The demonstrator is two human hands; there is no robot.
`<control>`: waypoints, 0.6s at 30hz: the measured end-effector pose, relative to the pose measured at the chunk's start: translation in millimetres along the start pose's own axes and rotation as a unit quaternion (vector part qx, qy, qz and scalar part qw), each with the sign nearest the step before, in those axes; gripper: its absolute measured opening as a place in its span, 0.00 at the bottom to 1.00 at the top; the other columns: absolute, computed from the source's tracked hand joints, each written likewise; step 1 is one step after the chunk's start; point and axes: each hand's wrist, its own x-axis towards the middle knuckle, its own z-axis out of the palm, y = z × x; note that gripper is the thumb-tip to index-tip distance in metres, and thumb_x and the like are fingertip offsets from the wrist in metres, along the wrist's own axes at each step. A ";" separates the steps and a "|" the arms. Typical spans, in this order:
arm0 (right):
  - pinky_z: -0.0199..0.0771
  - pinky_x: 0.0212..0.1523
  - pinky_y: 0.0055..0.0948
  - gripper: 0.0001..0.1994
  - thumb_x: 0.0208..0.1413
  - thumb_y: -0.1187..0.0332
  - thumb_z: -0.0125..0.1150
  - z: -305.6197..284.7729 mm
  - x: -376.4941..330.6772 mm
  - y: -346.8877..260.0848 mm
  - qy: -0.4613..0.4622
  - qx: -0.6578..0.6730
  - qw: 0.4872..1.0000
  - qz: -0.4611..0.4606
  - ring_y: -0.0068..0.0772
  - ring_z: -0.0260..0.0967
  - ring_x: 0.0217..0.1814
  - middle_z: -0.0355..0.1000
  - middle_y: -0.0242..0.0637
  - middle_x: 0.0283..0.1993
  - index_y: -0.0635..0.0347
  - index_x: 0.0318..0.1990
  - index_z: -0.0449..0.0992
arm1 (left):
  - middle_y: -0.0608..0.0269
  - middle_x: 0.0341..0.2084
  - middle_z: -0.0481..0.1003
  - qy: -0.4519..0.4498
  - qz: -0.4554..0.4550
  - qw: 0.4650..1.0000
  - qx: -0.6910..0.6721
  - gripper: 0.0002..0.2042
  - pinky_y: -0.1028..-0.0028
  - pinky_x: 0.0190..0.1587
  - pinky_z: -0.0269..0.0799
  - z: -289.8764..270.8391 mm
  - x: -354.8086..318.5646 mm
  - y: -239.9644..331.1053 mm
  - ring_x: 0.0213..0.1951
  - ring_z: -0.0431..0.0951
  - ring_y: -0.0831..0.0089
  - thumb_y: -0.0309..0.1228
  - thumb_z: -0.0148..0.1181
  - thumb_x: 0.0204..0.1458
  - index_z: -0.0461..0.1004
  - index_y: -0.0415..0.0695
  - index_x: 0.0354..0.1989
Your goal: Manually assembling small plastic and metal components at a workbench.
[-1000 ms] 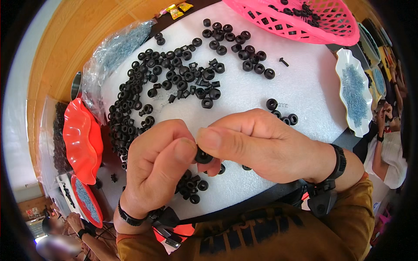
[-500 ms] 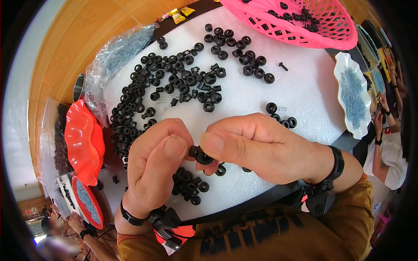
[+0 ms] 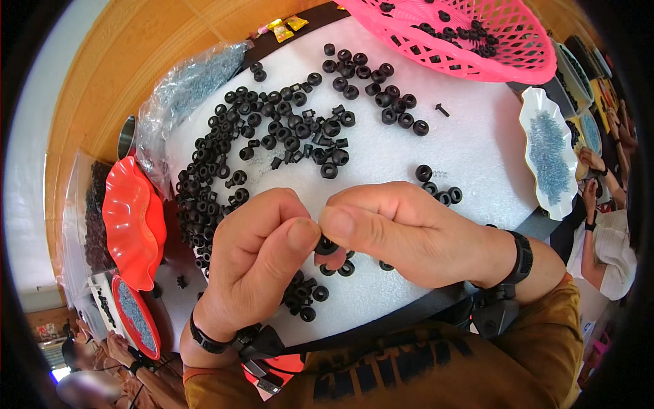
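A small black ring-shaped part (image 3: 325, 245) sits just below the frame's centre, pinched between the thumb tips of the left hand (image 3: 255, 259) and the right hand (image 3: 402, 232), both closed on it from opposite sides. The hands hover over a white foam pad (image 3: 477, 150) that fills the middle of the frame; a dense scatter of black ring parts (image 3: 272, 146) covers its upper left, a small cluster (image 3: 303, 296) lies just under the left hand, and the pad's right half is mostly bare. A pink mesh basket (image 3: 470, 34) overlaps the pad's top edge, a clear plastic bag (image 3: 184, 95) lies at its upper left, a red wavy dish (image 3: 133, 228) crowds its left edge, and a white dish of bluish bits (image 3: 548, 153) borders its right. Beneath lies a wooden tabletop (image 3: 102, 82); another person's hands (image 3: 593, 177) show at far right.
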 end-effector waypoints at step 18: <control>0.61 0.28 0.27 0.15 0.61 0.63 0.45 1.0 1.0 5.5 0.021 -0.137 0.980 -0.140 0.28 0.57 0.25 0.61 0.38 0.23 0.67 0.29 0.66 | 0.71 0.17 0.62 0.035 -0.013 0.999 -0.028 0.15 0.80 0.24 0.54 -0.7 -1.7 0.1 0.21 0.59 0.82 0.36 0.46 0.57 0.65 0.39 0.23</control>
